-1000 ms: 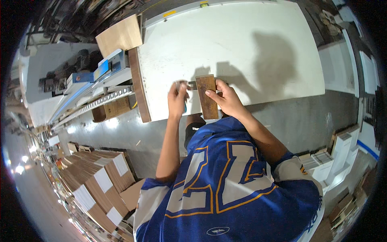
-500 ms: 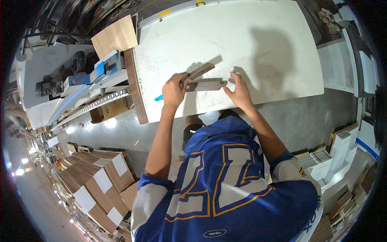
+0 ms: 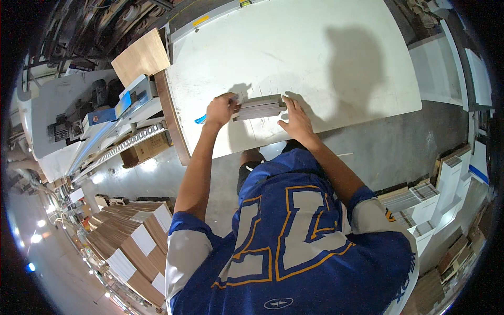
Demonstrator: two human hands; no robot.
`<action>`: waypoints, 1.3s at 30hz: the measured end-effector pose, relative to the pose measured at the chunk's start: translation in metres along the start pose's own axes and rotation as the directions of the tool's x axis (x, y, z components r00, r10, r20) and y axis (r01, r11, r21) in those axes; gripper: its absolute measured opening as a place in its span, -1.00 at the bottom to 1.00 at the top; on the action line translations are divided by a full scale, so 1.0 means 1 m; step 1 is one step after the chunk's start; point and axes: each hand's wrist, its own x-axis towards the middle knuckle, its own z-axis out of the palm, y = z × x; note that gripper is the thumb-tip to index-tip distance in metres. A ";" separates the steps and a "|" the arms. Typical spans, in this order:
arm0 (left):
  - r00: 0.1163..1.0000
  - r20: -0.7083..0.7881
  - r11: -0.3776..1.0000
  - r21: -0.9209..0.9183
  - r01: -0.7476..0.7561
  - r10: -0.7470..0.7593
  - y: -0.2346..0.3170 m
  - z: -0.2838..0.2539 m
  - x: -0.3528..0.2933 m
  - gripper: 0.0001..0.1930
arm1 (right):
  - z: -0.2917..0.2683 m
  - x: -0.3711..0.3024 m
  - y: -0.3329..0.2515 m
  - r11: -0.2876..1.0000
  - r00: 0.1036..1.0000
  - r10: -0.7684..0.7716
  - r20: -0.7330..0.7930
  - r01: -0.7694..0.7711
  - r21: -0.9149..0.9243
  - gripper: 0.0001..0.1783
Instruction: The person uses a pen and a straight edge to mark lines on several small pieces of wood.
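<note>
On the white table (image 3: 236, 58), a stack of wooden strips (image 3: 258, 108) lies between the person's hands, the left hand (image 3: 219, 111) curled at its left end beside a jutting blue object (image 3: 200, 119), its grip impossible to tell, the right hand (image 3: 298, 121) loosely open, fingertips (image 3: 285, 98) at the right end

A big white tabletop (image 3: 294, 52) fills the top middle of the frame. Flat wood pieces (image 3: 258, 110) lie together on it.
</note>
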 end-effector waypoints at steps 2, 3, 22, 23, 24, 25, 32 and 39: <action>0.995 -0.089 0.995 -0.091 0.038 -0.046 -0.026 -0.001 -0.002 -0.72 | -0.002 0.001 0.000 0.998 1.000 0.001 0.000 -0.001 0.056 0.07; 0.984 -0.151 0.985 -0.158 0.071 -0.095 -0.040 0.001 -0.004 -0.72 | -0.002 0.001 0.001 0.996 0.999 0.036 0.036 -0.039 0.085 0.07; 0.917 -0.170 0.749 -0.638 0.175 -0.360 -0.034 0.070 -0.060 -0.37 | 0.032 0.017 0.001 0.754 0.948 0.186 0.258 -0.306 0.581 0.50; 0.939 -0.120 0.777 -0.601 0.190 -0.323 -0.024 0.075 -0.063 -0.32 | 0.033 0.017 0.000 0.750 0.956 0.167 0.241 -0.282 0.598 0.50; 0.943 -0.082 0.696 -0.696 0.177 -0.322 -0.013 0.082 -0.065 -0.25 | 0.034 0.017 -0.001 0.756 0.953 0.168 0.252 -0.288 0.588 0.50; 0.952 -0.053 0.613 -0.775 0.151 -0.302 -0.007 0.088 -0.064 -0.23 | 0.036 0.018 -0.002 0.762 0.950 0.168 0.262 -0.294 0.577 0.50; 0.974 -0.015 0.452 -0.888 0.091 -0.225 -0.005 0.099 -0.062 -0.15 | 0.052 0.018 -0.011 0.774 0.969 0.133 0.208 -0.232 0.589 0.44; 0.970 -0.239 0.994 -0.108 0.020 -0.045 0.007 0.065 -0.068 0.06 | 0.021 0.016 0.001 0.986 0.980 -0.166 -0.108 0.166 -0.013 0.22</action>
